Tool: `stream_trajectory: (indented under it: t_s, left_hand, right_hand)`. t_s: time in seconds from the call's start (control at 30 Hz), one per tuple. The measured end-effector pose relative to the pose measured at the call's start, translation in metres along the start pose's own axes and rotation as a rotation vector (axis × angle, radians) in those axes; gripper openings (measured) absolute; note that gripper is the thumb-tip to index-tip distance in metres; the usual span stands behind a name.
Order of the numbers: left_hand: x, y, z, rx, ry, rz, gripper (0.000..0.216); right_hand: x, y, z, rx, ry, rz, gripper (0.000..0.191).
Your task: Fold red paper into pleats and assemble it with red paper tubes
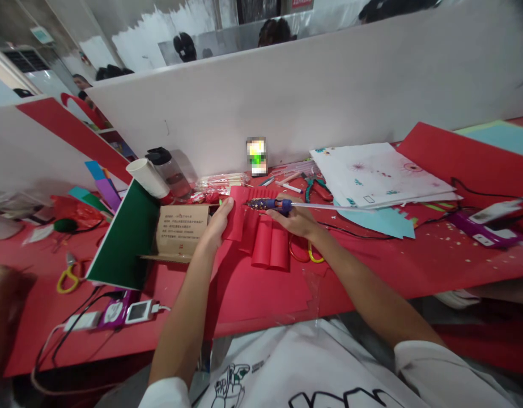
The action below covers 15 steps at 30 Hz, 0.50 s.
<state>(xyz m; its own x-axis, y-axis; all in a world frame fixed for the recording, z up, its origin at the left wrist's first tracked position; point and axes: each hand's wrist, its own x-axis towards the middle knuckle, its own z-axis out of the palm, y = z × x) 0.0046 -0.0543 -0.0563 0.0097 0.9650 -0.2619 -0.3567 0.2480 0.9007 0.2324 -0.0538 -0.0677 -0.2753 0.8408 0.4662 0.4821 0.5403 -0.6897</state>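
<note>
My left hand rests with fingers stretched on the left edge of a folded red paper piece, pressing it to the red table. My right hand is closed round a blue glue gun, with a clear glue stick sticking out to the right. The gun's tip points left over the top edge of the red paper. Rolled red tubes lie just below the hands.
An open cardboard box with a green flap sits left of the hands. Yellow scissors, a power strip, a white cup, white printed sheets, cables and a white partition surround the work spot.
</note>
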Motion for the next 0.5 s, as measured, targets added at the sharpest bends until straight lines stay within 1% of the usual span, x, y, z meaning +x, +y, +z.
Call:
stream_trajectory:
  t_s: [0.07, 0.17, 0.23, 0.3, 0.43, 0.5]
  left_hand:
    - [0.0006, 0.0000, -0.0001, -0.012, 0.007, -0.007, 0.045]
    - [0.0018, -0.0002, -0.0006, -0.027, 0.004, -0.003, 0.048]
    - [0.0017, 0.0001, -0.0004, -0.031, 0.005, 0.000, 0.050]
    - [0.0006, 0.0006, 0.0005, -0.027, 0.007, -0.008, 0.049]
    - [-0.0024, 0.0010, 0.0023, -0.013, -0.010, -0.042, 0.050]
    - [-0.0022, 0.0004, 0.0019, -0.005, -0.018, -0.032, 0.050]
  right_hand:
    - [-0.0011, -0.0014, -0.0011, 0.014, -0.035, -0.009, 0.040]
    - [-0.0022, -0.0013, -0.0028, 0.046, -0.142, -0.045, 0.041]
    - [-0.0022, 0.0003, -0.0028, 0.041, -0.182, -0.056, 0.040]
    - [-0.0015, 0.0021, -0.0019, 0.023, -0.158, -0.040, 0.040]
    - [0.0002, 0.0033, -0.0002, -0.017, -0.041, -0.008, 0.039]
    - [-0.0001, 0.0018, -0.0007, -0.022, -0.037, -0.007, 0.039]
